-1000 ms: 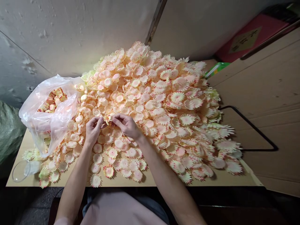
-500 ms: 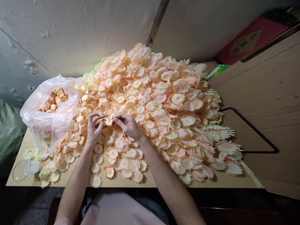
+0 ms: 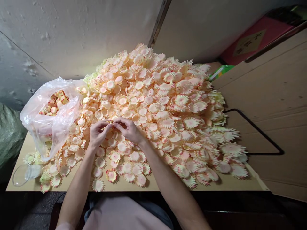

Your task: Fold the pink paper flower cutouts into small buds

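Observation:
My left hand [image 3: 98, 131] and my right hand [image 3: 127, 128] meet fingertip to fingertip over the near part of a large heap of artificial flower petals [image 3: 153, 108]. Both are closed in a pinch on one small petal piece, which their fingers now hide almost wholly. The heap is made of pale cream and pink disc-shaped pieces with fringed, red-tipped edges. To the left of my hands stands a translucent plastic bag [image 3: 64, 124], its mouth open. Several curled-up petal pieces [image 3: 57, 103] lie inside it.
A clear round container [image 3: 21, 175] lies at the left front corner of the table [image 3: 22, 153]. On the right stand a large cardboard sheet [image 3: 271, 105] and a bent black rod [image 3: 260, 127]. A green woven sack [image 3: 11, 134] is at far left, and a wall [image 3: 83, 35] rises behind.
My hands have drawn together, and their fingertips now cover the petal piece that showed between them before. The view has shifted slightly; the heap and bag look unchanged.

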Tool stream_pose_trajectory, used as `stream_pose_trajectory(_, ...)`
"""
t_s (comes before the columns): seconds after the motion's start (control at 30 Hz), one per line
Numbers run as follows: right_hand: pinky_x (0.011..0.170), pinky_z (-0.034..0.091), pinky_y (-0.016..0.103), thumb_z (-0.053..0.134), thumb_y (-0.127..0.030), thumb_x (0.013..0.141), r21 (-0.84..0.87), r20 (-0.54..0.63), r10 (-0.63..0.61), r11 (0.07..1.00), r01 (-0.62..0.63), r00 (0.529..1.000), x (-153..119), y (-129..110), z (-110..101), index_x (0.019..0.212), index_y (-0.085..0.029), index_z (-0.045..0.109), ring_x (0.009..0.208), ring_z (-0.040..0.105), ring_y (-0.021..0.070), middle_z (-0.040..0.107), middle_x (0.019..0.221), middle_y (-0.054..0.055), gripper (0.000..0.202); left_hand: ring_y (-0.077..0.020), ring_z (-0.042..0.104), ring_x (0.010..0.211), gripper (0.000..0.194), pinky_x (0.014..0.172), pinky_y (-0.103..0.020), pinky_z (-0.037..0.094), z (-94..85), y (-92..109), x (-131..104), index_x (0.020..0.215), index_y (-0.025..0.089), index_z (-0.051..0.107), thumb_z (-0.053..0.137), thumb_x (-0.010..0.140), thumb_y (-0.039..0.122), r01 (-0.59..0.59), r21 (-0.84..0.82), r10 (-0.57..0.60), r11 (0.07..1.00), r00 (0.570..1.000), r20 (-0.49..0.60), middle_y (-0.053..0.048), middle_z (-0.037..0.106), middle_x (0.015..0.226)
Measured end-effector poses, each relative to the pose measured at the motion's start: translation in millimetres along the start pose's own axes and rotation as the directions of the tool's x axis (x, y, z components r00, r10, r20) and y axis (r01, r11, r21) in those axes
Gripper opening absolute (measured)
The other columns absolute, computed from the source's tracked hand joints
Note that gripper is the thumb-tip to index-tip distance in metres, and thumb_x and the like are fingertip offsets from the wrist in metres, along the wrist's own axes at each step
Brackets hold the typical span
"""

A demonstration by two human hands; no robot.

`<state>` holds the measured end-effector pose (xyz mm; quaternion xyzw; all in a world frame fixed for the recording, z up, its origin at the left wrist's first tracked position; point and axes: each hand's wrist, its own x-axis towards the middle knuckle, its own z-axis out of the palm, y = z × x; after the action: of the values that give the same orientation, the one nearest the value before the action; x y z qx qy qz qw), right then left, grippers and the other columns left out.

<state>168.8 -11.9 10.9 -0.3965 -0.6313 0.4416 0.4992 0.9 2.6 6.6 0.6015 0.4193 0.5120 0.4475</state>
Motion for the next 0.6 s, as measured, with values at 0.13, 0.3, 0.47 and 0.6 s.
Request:
stream_pose_trajectory(0.13,0.075,0.047,0.028,0.055,-0.039,0.091,-0.010,-0.001,0.011,1.000,-0.011,1.000,0.3,2.4,-0.6,0.090,-0.017,0.065,0.081,0.058,0.0152,0.062,0.085,0.003,0.024,-0.0171,0.068,0.084,0.020,0.075,-0.027,0.055,-1.5,-6.0,0.9,0.078,0.016,0.074,0.075,0.075,0.036,-0.011,-0.001,0.011,1.000,1.000,0.008,-0.009,0.072,0.093)
stream_pose_trajectory(0.3,0.077,0.048,0.028,0.056,-0.038,0.091,0.019,0.002,0.029,0.999,-0.029,1.000,0.3,4.6,-0.6,0.091,-0.017,0.065,0.083,0.058,0.0154,0.063,0.087,0.004,0.022,-0.0181,0.068,0.085,0.022,0.073,-0.027,0.055,-3.1,-9.2,1.4,0.081,0.016,0.074,0.072,0.078,0.038,-0.031,0.027,0.030,0.999,0.999,0.038,-0.010,0.071,0.096)
stream_pose_trajectory(0.47,0.072,0.049,0.025,0.060,-0.039,0.089,0.013,0.002,0.023,1.000,-0.023,1.000,-0.1,0.3,-0.2,0.088,-0.018,0.064,0.080,0.059,0.0144,0.062,0.085,0.003,0.022,-0.0190,0.068,0.088,0.021,0.072,-0.027,0.056,-4.3,-8.6,2.0,0.083,0.016,0.073,0.067,0.082,0.037,-0.093,0.086,0.087,0.992,0.994,0.069,-0.011,0.072,0.096)
stream_pose_trajectory(0.6,0.071,0.049,0.025,0.060,-0.038,0.089,0.018,0.004,0.022,1.000,-0.022,1.000,-0.3,-1.7,-0.5,0.088,-0.017,0.064,0.079,0.059,0.0140,0.062,0.084,0.002,0.022,-0.0194,0.069,0.088,0.020,0.073,-0.028,0.057,-5.0,-9.5,3.2,0.083,0.016,0.073,0.065,0.084,0.034,-0.154,0.141,0.143,0.978,0.986,0.086,-0.013,0.072,0.099)
